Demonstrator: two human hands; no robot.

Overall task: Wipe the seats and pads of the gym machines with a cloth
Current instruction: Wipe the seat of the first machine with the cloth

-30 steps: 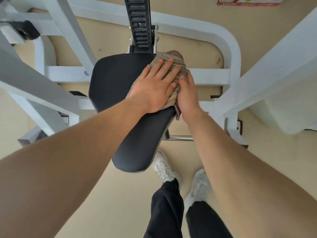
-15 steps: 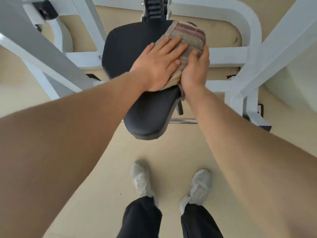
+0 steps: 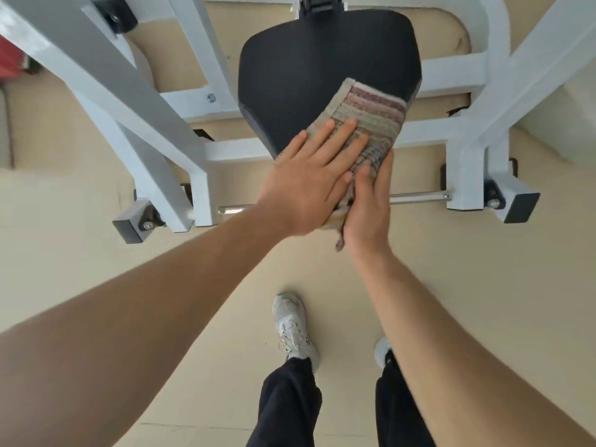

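A black padded seat (image 3: 309,69) of a white gym machine fills the top middle of the head view. A folded striped cloth (image 3: 371,119) lies over the seat's near right edge. My left hand (image 3: 309,185) presses flat on the cloth's near part, fingers spread and pointing up right. My right hand (image 3: 371,201) grips the cloth's right near edge, thumb on top, with a frayed end hanging below the palm. The seat's near tip is hidden under both hands.
White steel frame bars (image 3: 135,101) slant on the left and more bars (image 3: 503,91) stand on the right. A chrome rod (image 3: 419,197) runs low behind the hands. Black-capped feet (image 3: 519,204) rest on the beige floor. My white shoes (image 3: 293,327) stand below.
Both hands and the cloth have slid from the far right part of the seat toward its near edge. The view has tilted down, showing more floor and the frame's feet.
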